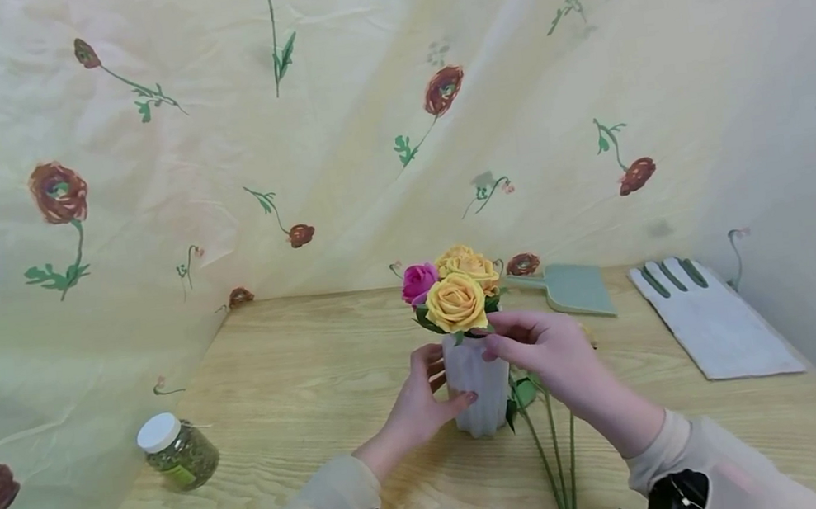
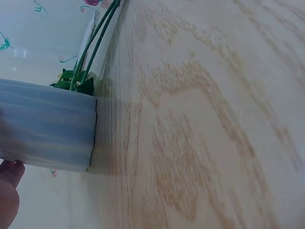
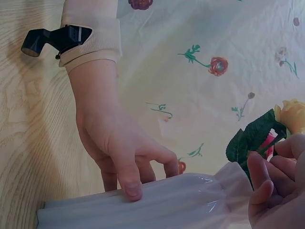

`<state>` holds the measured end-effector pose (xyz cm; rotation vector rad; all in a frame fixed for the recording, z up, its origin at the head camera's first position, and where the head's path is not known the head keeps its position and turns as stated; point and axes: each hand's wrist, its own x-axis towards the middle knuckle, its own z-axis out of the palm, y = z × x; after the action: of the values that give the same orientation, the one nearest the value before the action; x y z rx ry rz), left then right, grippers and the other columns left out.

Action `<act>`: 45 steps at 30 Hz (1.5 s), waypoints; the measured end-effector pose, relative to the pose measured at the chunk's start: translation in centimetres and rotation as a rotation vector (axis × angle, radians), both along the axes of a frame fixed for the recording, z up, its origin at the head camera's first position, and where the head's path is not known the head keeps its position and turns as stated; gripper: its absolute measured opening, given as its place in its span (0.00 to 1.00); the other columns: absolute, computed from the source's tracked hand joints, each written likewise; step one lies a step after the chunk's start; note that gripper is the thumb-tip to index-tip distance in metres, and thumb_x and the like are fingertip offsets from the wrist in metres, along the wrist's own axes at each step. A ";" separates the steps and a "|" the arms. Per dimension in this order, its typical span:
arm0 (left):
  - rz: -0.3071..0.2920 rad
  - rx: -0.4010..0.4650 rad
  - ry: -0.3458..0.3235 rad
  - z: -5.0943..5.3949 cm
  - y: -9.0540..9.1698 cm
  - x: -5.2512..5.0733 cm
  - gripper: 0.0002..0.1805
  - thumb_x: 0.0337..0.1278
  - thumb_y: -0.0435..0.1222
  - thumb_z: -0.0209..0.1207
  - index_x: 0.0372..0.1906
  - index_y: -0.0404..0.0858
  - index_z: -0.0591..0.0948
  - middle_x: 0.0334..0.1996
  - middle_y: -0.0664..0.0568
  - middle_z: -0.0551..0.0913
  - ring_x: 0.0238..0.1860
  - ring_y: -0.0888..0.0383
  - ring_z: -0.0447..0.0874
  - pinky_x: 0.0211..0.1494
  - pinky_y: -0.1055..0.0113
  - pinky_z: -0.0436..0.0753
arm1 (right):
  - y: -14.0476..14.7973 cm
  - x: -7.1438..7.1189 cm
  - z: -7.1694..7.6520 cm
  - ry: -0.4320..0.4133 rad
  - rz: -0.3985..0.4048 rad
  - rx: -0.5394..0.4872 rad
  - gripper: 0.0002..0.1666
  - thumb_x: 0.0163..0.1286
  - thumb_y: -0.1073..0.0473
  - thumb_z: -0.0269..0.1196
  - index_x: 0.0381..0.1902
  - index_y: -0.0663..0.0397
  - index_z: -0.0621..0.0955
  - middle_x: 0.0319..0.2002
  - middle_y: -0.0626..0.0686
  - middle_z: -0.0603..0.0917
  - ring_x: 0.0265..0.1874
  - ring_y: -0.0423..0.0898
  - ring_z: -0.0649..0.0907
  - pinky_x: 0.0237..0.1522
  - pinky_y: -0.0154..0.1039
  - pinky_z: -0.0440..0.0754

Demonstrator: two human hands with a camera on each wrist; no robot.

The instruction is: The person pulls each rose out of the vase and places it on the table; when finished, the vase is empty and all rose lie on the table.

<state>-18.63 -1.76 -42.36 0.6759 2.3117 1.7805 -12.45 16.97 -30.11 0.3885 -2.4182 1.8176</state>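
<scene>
Beside vase (image 1: 478, 388): stems (image 1: 560, 462) | dustpan (image 1: 580, 290) behind | left grip (image 1: 423, 409) holds vase | right grip (image 1: 555, 355): can't tell

The vase (image 1: 477, 384) is white and tall, with soft ridges down its sides, and it stands upright. The left hand (image 1: 419, 402) holds its side. Yellow roses (image 1: 456, 302) stick out of the top of the vase, one in front and more behind, with their petals spread. A bright pink rose (image 1: 418, 283) sits at the left of its top. Dark green leaves (image 1: 427, 319) poke out over its rim, and the right hand (image 1: 548, 347) is at the rim. Long green stems (image 1: 558, 454) lie just right of the vase.
</scene>
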 end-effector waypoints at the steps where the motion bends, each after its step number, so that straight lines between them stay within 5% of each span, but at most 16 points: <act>1: 0.000 0.002 0.002 0.0 0.0 0.0 0.39 0.53 0.40 0.65 0.64 0.41 0.55 0.62 0.50 0.63 0.64 0.49 0.64 0.65 0.55 0.68 | -0.1 -0.1 0.0 0.003 0.004 0.006 0.20 0.66 0.63 0.61 0.53 0.68 0.77 0.40 0.60 0.85 0.35 0.44 0.84 0.42 0.37 0.83; 12: -0.008 0.009 0.009 0.2 0.0 0.2 0.38 0.54 0.40 0.65 0.64 0.41 0.55 0.62 0.49 0.63 0.64 0.48 0.64 0.65 0.56 0.68 | -0.6 -1.0 -0.1 0.002 -0.035 0.105 0.17 0.65 0.56 0.62 0.48 0.59 0.82 0.36 0.54 0.86 0.33 0.45 0.83 0.41 0.40 0.83; 21: -0.003 0.034 0.038 0.1 0.0 0.2 0.39 0.53 0.37 0.66 0.63 0.38 0.55 0.62 0.45 0.63 0.63 0.46 0.65 0.64 0.56 0.69 | -1.5 -1.4 0.4 0.053 -0.119 0.224 0.13 0.62 0.60 0.64 0.46 0.53 0.83 0.21 0.51 0.79 0.18 0.47 0.74 0.19 0.38 0.74; 27: 0.010 0.024 0.015 0.0 0.2 0.3 0.40 0.51 0.38 0.67 0.64 0.38 0.55 0.61 0.45 0.65 0.63 0.46 0.65 0.64 0.57 0.70 | -1.2 -1.0 0.3 0.022 -0.196 0.169 0.15 0.63 0.59 0.64 0.48 0.56 0.82 0.33 0.54 0.84 0.27 0.46 0.80 0.28 0.39 0.81; 35: 0.020 0.036 0.016 0.3 0.3 0.5 0.40 0.50 0.37 0.67 0.64 0.36 0.56 0.61 0.42 0.65 0.62 0.45 0.66 0.64 0.56 0.69 | -0.2 -0.9 0.1 0.140 -0.245 0.126 0.23 0.62 0.53 0.66 0.52 0.59 0.80 0.47 0.58 0.83 0.45 0.49 0.81 0.42 0.40 0.81; 45: 0.025 0.027 0.027 0.2 0.3 0.4 0.40 0.50 0.38 0.68 0.64 0.38 0.56 0.61 0.44 0.66 0.62 0.46 0.66 0.64 0.56 0.69 | 0.5 -0.8 1.2 0.176 -0.286 0.042 0.23 0.64 0.54 0.64 0.54 0.59 0.77 0.49 0.55 0.81 0.45 0.37 0.79 0.42 0.27 0.79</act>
<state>-18.26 -1.48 -42.18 0.6825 2.3278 1.8275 -13.25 17.47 -28.88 0.1842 -2.2609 1.5481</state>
